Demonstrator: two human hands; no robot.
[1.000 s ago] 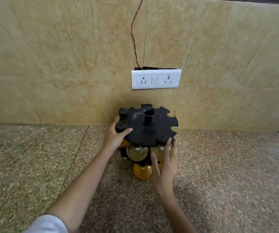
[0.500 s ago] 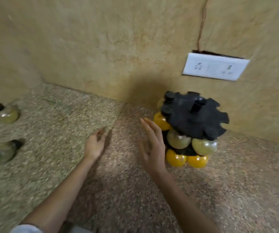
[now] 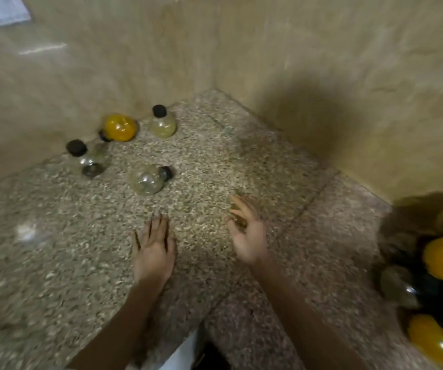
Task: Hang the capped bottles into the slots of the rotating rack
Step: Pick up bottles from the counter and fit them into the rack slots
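- 4 capped bottles (image 3: 148,179) seen loose on counter (image 3: 55,249), well apart from rack (image 3: 439,284) at R edge (blurred, bottles hung in it).
- Yellow bottle (image 3: 120,127) laid on its side.
- L hand (image 3: 153,249): fingers straight, nothing held.
- R hand (image 3: 247,236): fingers loosely curled, empty.
- Both hands seen over counter, short of bottles.

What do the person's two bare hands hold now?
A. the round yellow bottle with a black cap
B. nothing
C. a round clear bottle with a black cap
B: the left hand and the right hand are both open and empty above the speckled stone counter, short of the nearest clear round bottle.
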